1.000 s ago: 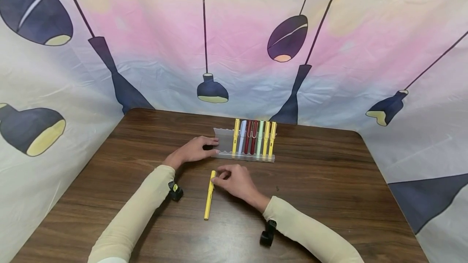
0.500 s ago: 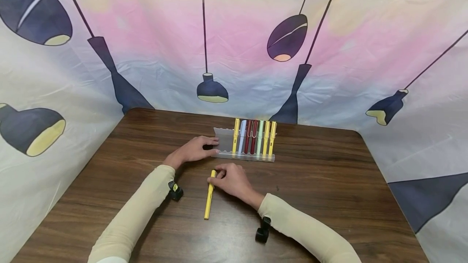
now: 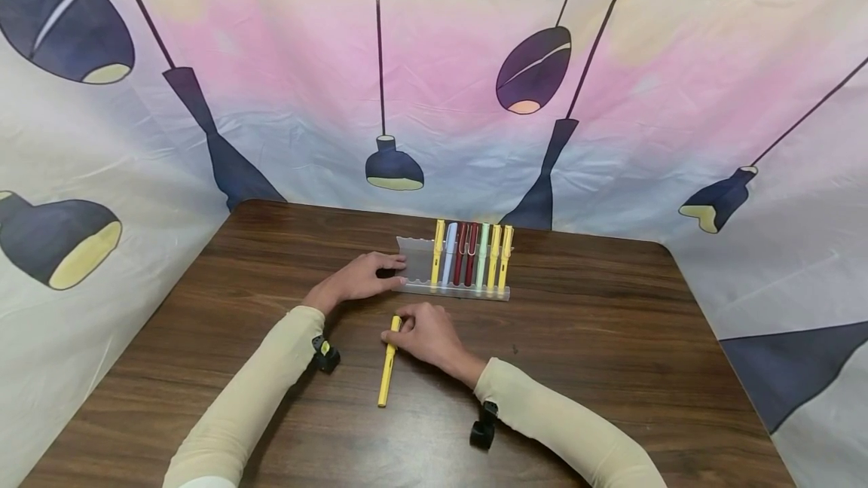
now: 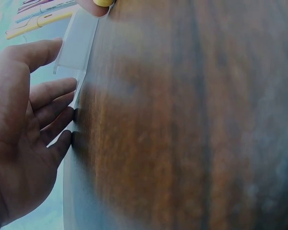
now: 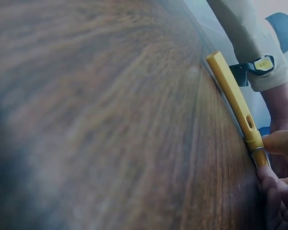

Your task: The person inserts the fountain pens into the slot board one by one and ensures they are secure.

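A capped yellow pen (image 3: 386, 379) lies lengthwise on the wooden table. My right hand (image 3: 430, 333) pinches its upper end between thumb and fingers; in the right wrist view the thumb (image 5: 278, 142) and fingertips are on either side of the pen (image 5: 233, 93). Behind it is a clear plastic pen rack (image 3: 417, 258), holding a row of yellow, light blue, dark red and pale green pens (image 3: 470, 254). At the rack's left end, my left hand (image 3: 359, 277) touches the edge with spread thumb and fingers. The left wrist view shows this hand (image 4: 29, 110) against the plastic (image 4: 77, 43).
The rack's left part shows bare slots beside the left hand. A brown wooden table (image 3: 576, 322) extends around both hands. A fabric backdrop (image 3: 447, 59) printed with hanging lamps stands behind the table. Each wrist wears a small black camera (image 3: 325, 356).
My right hand has shifted slightly left, and its thumb has come over the yellow pen to pinch it. The pen has barely moved. My left hand and the rack have stayed still.
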A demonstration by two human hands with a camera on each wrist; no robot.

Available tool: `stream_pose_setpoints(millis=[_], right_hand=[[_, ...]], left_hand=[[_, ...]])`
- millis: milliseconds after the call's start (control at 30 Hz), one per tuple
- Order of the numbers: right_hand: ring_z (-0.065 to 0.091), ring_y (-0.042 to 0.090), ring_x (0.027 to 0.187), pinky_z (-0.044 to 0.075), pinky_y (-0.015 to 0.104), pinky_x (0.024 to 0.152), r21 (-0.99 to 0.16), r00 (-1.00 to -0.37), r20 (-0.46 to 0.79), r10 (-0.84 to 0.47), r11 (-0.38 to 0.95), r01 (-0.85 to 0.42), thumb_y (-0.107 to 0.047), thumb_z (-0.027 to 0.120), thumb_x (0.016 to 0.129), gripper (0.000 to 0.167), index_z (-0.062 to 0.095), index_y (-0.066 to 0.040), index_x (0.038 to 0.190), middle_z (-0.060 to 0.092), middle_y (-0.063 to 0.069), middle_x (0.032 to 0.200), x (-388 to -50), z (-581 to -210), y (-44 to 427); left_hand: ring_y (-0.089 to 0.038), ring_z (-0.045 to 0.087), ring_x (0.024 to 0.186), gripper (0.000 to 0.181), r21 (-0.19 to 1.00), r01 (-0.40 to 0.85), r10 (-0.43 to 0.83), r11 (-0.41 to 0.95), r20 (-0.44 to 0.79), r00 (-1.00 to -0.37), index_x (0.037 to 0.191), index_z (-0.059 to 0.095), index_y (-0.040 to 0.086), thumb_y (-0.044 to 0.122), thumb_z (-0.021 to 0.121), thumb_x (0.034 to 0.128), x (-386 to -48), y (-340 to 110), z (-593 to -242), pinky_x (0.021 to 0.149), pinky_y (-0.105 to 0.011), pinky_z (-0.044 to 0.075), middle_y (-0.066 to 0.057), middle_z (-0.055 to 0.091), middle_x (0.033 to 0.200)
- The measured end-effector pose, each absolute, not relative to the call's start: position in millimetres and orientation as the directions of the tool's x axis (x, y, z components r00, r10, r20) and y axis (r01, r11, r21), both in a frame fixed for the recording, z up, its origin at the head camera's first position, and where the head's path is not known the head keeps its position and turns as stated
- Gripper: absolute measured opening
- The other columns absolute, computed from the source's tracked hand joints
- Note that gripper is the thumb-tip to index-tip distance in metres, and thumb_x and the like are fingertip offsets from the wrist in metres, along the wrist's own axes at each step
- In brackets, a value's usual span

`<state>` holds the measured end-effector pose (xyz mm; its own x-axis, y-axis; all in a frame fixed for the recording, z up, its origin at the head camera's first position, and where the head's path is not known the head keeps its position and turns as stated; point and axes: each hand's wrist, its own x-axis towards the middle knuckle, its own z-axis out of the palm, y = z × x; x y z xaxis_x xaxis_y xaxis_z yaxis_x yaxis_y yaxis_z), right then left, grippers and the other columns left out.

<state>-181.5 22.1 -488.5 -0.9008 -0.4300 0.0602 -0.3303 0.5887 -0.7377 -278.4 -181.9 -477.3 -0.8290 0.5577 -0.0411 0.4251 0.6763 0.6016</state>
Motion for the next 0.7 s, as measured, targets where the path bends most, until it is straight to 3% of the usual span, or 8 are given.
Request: stream_pose_setpoints(millis=[700], right_hand=[[0.062,-0.005,0.057,0.052,0.02,0.058,-0.76,-0.906,0.064,-0.418,0.568,-0.316,-0.024,0.085,0.083,0.04,0.077,-0.001,0.115,0.071,-0.012,0.067,-179.5,-487.1,19.4]], left_hand=[[-0.034,0.038,0.148,0.057,0.599,0.421,0.56,0.681,-0.055,-0.827,0.145,0.059,0.007,0.045,0.06,0.1025,-276.7,-182.1,-473.9,0.117,-0.055,0.034,-0.009,0.046,0.158]])
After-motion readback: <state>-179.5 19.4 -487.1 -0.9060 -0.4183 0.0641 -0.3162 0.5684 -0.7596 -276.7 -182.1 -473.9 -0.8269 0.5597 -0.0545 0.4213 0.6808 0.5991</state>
